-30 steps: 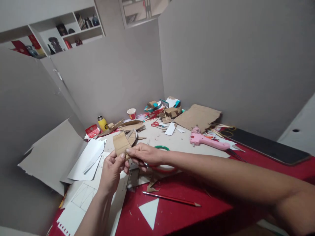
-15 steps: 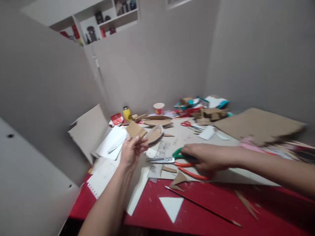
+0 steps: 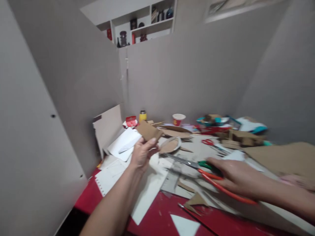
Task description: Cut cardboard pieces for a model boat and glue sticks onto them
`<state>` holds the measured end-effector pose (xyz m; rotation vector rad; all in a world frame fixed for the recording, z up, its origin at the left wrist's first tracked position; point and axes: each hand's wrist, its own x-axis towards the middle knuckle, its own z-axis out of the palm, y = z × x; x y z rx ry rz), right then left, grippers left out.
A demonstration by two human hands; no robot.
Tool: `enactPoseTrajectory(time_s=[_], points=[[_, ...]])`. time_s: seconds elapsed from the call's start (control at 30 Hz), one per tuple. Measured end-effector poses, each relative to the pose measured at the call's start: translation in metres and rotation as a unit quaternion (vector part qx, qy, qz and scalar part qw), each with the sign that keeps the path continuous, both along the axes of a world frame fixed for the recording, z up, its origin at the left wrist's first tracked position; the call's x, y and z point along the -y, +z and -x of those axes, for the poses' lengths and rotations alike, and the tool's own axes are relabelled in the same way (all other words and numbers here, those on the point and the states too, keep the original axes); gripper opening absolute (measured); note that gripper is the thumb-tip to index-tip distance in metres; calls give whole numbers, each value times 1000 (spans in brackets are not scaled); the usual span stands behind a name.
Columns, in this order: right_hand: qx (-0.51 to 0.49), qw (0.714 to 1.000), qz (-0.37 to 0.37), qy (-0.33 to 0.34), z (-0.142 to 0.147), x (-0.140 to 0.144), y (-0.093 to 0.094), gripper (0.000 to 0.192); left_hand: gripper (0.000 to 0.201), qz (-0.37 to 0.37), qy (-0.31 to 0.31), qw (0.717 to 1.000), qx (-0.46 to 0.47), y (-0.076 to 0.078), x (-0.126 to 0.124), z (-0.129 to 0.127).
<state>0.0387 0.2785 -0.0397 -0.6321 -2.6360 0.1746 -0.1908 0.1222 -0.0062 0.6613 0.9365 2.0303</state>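
Note:
My left hand (image 3: 144, 154) is closed on a small folded piece of brown cardboard (image 3: 149, 130), with thumb and fingers pinching its lower edge. My right hand (image 3: 233, 172) grips a pair of scissors (image 3: 183, 160) with green and orange handles. Their blades point left, the tips a little to the right of my left fingers and apart from the cardboard. Under the blades lies a clear ruler (image 3: 171, 180) on pale board. Brown cardboard scraps (image 3: 197, 200) and a white paper triangle (image 3: 185, 226) rest near the front edge.
Red-handled scissors (image 3: 208, 142), a paper cup (image 3: 178, 119) and a yellow bottle (image 3: 142, 115) stand or lie farther back. White papers (image 3: 125, 141) cover the left side. A large cardboard sheet (image 3: 287, 157) is at right. Grey partitions (image 3: 184, 72) enclose the red table (image 3: 157, 209).
The view has shifted left, so things appear farther right. The scissors are now tilted, tips higher, and their handles look more spread. My left hand still holds the cardboard.

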Motion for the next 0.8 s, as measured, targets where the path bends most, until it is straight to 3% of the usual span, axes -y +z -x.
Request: enactPoseTrajectory(time_s=[0.03, 0.13, 0.27, 0.57, 0.8], points=[[45, 998, 44, 5, 1, 5, 5, 18, 18, -5, -7, 1000, 4, 1, 0, 1], [36, 994, 106, 5, 5, 18, 12, 33, 21, -21, -32, 999, 18, 2, -2, 6], [21, 984, 173, 30, 11, 32, 5, 31, 21, -25, -39, 999, 7, 2, -2, 8], [-18, 969, 226, 102, 22, 46, -11, 22, 27, -9, -24, 1000, -15, 1, -1, 7], [-34, 969, 229, 82, 21, 52, -11, 23, 24, 19, -30, 999, -29, 0, -5, -1]])
